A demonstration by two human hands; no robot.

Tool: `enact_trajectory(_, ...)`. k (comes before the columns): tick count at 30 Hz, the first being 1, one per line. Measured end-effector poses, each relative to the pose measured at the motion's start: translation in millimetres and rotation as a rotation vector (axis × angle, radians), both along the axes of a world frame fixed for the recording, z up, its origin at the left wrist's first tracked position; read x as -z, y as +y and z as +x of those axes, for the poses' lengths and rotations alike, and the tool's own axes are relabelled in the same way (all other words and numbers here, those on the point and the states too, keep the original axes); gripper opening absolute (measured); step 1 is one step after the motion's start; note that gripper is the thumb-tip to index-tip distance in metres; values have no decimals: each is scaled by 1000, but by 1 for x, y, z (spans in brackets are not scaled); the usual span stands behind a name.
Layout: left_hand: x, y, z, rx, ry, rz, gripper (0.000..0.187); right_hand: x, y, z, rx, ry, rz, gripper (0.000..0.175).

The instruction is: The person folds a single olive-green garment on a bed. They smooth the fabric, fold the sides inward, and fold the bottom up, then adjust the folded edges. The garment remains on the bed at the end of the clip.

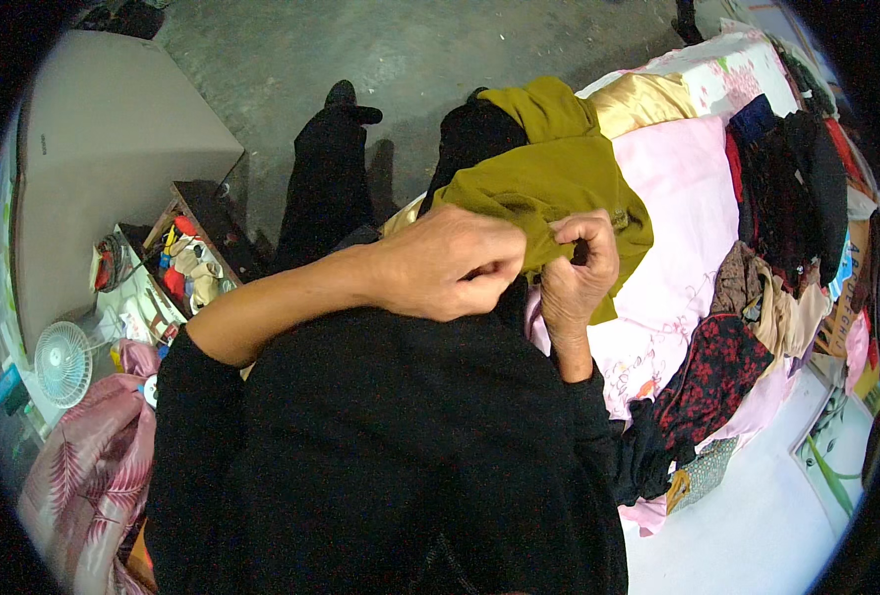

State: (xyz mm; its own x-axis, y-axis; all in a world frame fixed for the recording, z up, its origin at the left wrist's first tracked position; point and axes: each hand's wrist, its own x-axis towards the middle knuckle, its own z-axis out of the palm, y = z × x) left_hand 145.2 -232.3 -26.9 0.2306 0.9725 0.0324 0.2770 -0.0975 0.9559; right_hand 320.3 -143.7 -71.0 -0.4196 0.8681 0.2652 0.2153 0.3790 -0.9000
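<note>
An olive-green cloth garment [559, 171] lies over the right leg and the edge of the bed-like surface on the right. My left hand [451, 260] reaches across from the left, its fingers curled against the garment's near edge; its fingertips are mostly hidden behind the hand. Close beside it, my right hand [581, 268] pinches a fold of the same cloth between thumb and bent forefinger. A small gap separates the two hands. Whether anything small is between the left fingers cannot be seen.
Piled clothes [789, 186] and a red-and-black patterned cloth [715, 379] lie on the right over a pale pink sheet [678, 193]. On the left are a small fan [63, 364], an open drawer with colourful items [187, 260] and a grey panel [127, 111].
</note>
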Motion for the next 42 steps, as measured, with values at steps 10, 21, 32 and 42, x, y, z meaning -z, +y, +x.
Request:
enact_trajectory(10,3,-7,-14,-117,4,6,8,-1,0,-1,25,31,-20,19)
enact_trajectory(21,11,10,14,-226,298,346,19,-2,-3,-4,22,12,-24,21)
enact_trajectory(32,35,-36,-38,-242,322,28,8,5,7,2,70,50,-95,19)
enact_trajectory(42,12,5,-15,-304,539,409,36,-2,5,-10,3,4,-41,21)
